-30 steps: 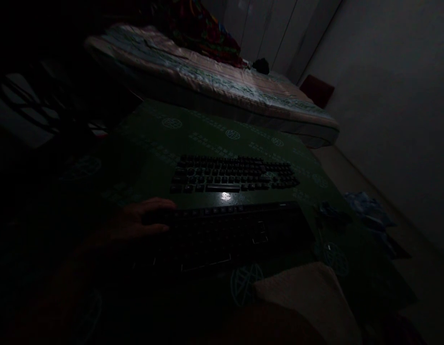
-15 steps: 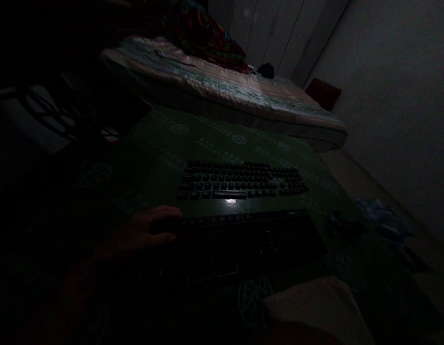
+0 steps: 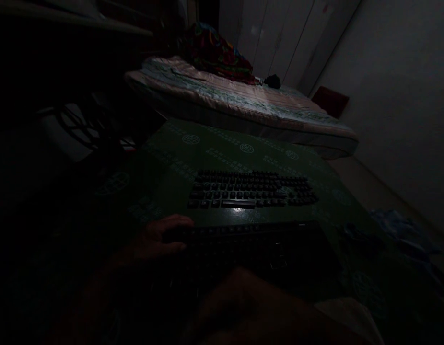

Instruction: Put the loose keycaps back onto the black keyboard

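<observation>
Clasping a black keyboard (image 3: 239, 239) by its left end, in near darkness

Grips the far left corner of the keyboard with the left hand (image 3: 164, 237), fingers along the back edge, thumb spread nearer over the top; a fairly narrow hold. Brings the right hand (image 3: 239, 297) low over the near edge, blurred and deep in shadow. Cannot tell the state of that grip, wide or narrow, nor anything held in it; cannot tell contact with the keyboard either.

Has the keyboard lying flat on the near half of a green, print-covered table (image 3: 225, 143), roughly crosswise, too dark for most detail. Faces, just beyond it and apart from it, loose black keycaps (image 3: 236, 187) in keyboard order, with a long space bar (image 3: 238, 204) in the nearest row. Catches a glint of light between keycaps and keyboard.

Keeps a pale cloth (image 3: 347, 311) at the near right, partly behind the right forearm. Looks past the far edge of the table to a patterned mattress (image 3: 251, 103) bearing a heaped, dark red blanket (image 3: 218, 57).
</observation>
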{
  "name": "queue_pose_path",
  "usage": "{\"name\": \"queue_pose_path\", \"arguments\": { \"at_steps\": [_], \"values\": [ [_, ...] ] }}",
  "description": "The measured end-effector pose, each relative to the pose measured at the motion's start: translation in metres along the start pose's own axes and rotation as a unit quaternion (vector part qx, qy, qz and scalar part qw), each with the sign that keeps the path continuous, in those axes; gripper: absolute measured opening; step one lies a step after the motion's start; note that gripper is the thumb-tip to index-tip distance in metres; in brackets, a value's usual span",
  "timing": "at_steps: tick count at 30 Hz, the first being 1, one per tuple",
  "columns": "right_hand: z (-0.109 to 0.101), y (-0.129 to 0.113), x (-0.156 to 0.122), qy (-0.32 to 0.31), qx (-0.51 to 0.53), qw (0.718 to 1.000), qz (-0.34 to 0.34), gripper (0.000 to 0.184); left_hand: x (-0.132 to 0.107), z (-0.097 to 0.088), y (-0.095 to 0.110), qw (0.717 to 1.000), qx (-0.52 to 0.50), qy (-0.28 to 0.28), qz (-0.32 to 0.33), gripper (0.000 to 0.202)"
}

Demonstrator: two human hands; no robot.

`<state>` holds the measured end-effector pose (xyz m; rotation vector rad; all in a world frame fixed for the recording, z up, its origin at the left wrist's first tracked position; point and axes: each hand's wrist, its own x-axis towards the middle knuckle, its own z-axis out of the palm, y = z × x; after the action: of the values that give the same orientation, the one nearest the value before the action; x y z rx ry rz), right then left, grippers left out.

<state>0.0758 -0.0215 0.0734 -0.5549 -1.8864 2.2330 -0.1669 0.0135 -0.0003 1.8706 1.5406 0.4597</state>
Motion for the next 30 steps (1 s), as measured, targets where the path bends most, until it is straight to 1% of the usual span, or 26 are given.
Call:
{"name": "queue_pose_path", "arguments": {
  "at_steps": [4, 6, 9, 13, 16, 18, 23, 26, 28, 30],
  "values": [
    [-0.011, 0.017, -0.018, 0.076, 0.029, 0.993, 0.081, 0.033, -0.001, -0.001, 0.002, 1.000, -0.015, 0.002, 0.005, 0.042],
    [-0.015, 0.027, -0.024, 0.093, 0.024, 0.990, 0.102, 0.033, -0.002, -0.001, 0.002, 1.000, -0.030, -0.003, 0.003, 0.041],
    [-0.023, 0.034, -0.030, 0.117, 0.003, 0.988, 0.098, 0.031, -0.002, -0.001, 0.000, 1.000, -0.030, -0.005, 0.002, 0.041],
    [-0.039, 0.036, -0.036, 0.149, -0.042, 0.985, 0.078, 0.028, -0.002, -0.001, -0.002, 1.000, -0.017, -0.004, 0.002, 0.042],
    [-0.054, 0.034, -0.041, 0.189, -0.090, 0.976, 0.062, 0.027, -0.002, -0.001, -0.003, 1.000, -0.021, -0.001, -0.006, 0.043],
    [-0.064, 0.032, -0.043, 0.227, -0.126, 0.964, 0.056, 0.027, -0.002, -0.002, -0.004, 1.000, -0.018, -0.002, -0.015, 0.044],
    [-0.091, 0.024, -0.041, 0.344, -0.214, 0.912, 0.063, 0.028, -0.001, -0.003, -0.007, 1.000, 0.007, -0.002, -0.003, 0.044],
    [-0.118, 0.024, -0.035, 0.405, -0.283, 0.868, 0.040, 0.028, -0.001, -0.004, -0.009, 1.000, 0.006, 0.002, 0.005, 0.043],
    [-0.143, 0.027, -0.029, 0.445, -0.358, 0.821, 0.014, 0.025, -0.002, -0.004, -0.009, 1.000, 0.005, 0.004, 0.006, 0.044],
    [-0.170, 0.029, -0.022, 0.469, -0.454, 0.757, 0.023, 0.022, -0.002, -0.003, -0.010, 1.000, 0.010, 0.005, 0.008, 0.044]
  ]
}}
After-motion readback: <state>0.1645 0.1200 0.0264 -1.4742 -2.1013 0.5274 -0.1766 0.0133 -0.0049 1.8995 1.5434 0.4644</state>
